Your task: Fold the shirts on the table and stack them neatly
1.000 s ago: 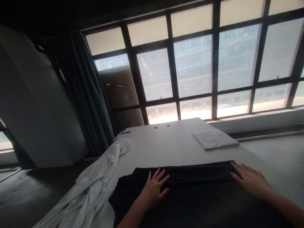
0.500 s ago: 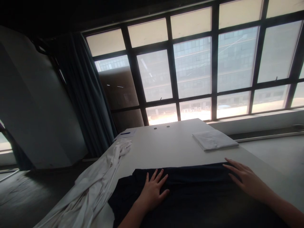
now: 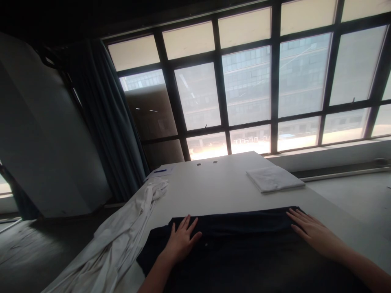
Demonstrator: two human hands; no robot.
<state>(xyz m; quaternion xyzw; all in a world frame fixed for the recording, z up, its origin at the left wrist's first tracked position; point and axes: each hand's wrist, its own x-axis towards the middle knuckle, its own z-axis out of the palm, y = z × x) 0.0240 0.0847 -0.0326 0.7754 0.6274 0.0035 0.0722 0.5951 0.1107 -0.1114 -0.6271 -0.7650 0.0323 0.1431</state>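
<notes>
A dark navy cloth garment [image 3: 244, 252] lies spread at the near end of the white table [image 3: 201, 191]. Its kind cannot be made out; a small pale spot shows near its upper middle. My left hand [image 3: 181, 240] rests flat on its upper left part, fingers apart. On its upper right corner lies my right hand [image 3: 314, 232], palm down with the fingers stretched out. Neither hand grips anything. The garment's near part runs out of the picture below.
Along the table's left edge lies a crumpled off-white cloth [image 3: 128, 236]. A folded white cloth [image 3: 275, 179] sits at the right edge. Paper with a blue pen [image 3: 160, 171] is at the far left corner. Beyond stand a blue curtain [image 3: 106, 122] and large windows.
My left hand has slid left across the navy garment. My right hand has lowered onto its upper right corner, and the far edge there looks straighter.
</notes>
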